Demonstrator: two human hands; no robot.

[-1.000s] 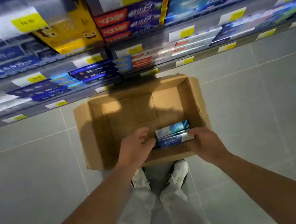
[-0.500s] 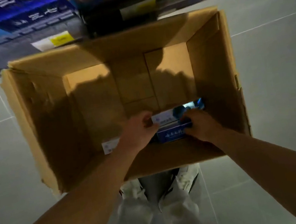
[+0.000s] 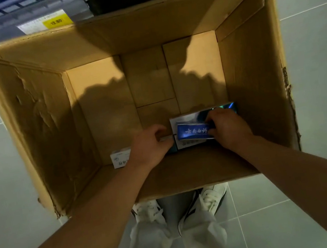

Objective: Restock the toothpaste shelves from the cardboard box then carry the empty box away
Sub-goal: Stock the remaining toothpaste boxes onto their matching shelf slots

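An open cardboard box [image 3: 46, 121] sits on the floor below me, its bottom mostly bare. Both my hands are deep inside it at the near wall. My right hand [image 3: 228, 129] grips a blue toothpaste carton [image 3: 192, 133] lying on top of a silvery carton [image 3: 191, 117]. My left hand [image 3: 151, 145] curls its fingers round the left end of a carton beside them; most of that carton is hidden under the hand. A white carton [image 3: 119, 157] pokes out to the left of my left wrist.
The bottom shelf edge [image 3: 4, 31] with yellow price labels [image 3: 55, 22] runs along the top, just beyond the box. Grey tiled floor [image 3: 313, 89] surrounds the box. My white shoes [image 3: 211, 200] stand against its near side.
I have bent closer, so the box fills more of the view. Both hands went deeper into the box; my right hand now closes on the blue carton.
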